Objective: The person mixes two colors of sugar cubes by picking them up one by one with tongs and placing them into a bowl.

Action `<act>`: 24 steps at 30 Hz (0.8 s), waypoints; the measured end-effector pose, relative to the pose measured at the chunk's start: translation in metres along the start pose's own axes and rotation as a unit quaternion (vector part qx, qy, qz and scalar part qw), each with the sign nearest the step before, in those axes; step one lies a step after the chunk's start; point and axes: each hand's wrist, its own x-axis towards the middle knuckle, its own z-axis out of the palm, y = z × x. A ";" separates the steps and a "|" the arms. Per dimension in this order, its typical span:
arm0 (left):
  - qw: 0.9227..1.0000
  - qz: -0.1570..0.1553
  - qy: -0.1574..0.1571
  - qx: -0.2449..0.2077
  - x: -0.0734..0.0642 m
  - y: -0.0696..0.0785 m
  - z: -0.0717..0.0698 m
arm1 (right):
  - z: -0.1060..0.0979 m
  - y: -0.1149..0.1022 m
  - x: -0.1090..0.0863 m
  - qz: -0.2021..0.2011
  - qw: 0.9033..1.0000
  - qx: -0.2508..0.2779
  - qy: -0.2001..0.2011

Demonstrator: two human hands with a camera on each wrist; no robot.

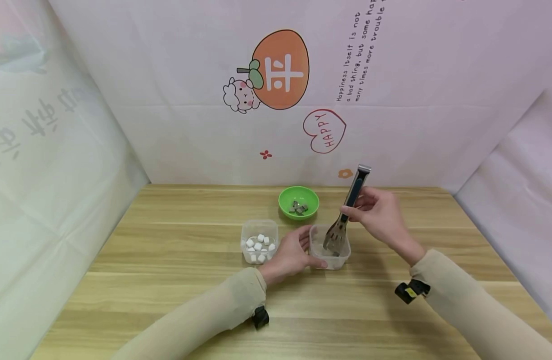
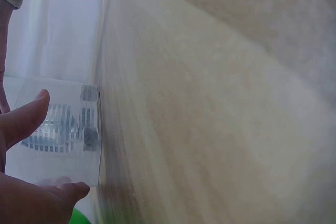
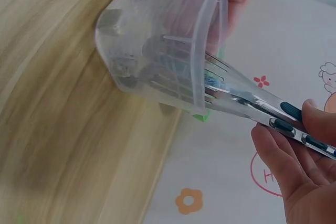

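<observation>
Brace the clear box (image 1: 335, 263), right of lower centre, gripped in the left hand (image 1: 294, 254), and gently squeeze the tongs (image 1: 356, 188) pinched in the right hand (image 1: 380, 213).

The right hand (image 3: 303, 179) holds metal tongs (image 3: 253, 99) reaching into a clear plastic container (image 3: 137, 22).

The worktop (image 1: 330, 310) has a wood-grain finish. The white backdrop (image 1: 190, 60) behind it bears a printed orange fruit (image 1: 298, 70), sheep figure (image 1: 242, 97), red HAPPY heart (image 1: 324, 131), red flower (image 1: 265, 155) and orange flower (image 1: 345, 173).
</observation>
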 end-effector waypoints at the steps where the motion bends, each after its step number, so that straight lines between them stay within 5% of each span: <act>1: 1.000 0.001 -0.001 -0.001 0.000 0.000 0.000 | 0.001 0.001 0.000 -0.001 1.000 -0.007 0.000; 14: 1.000 0.005 -0.003 -0.008 0.000 -0.001 0.000 | 0.014 0.007 -0.003 -0.042 0.998 -0.036 0.003; 24: 1.000 0.017 -0.006 -0.010 0.000 -0.002 -0.001 | 0.020 0.006 0.000 0.005 0.999 0.036 0.019</act>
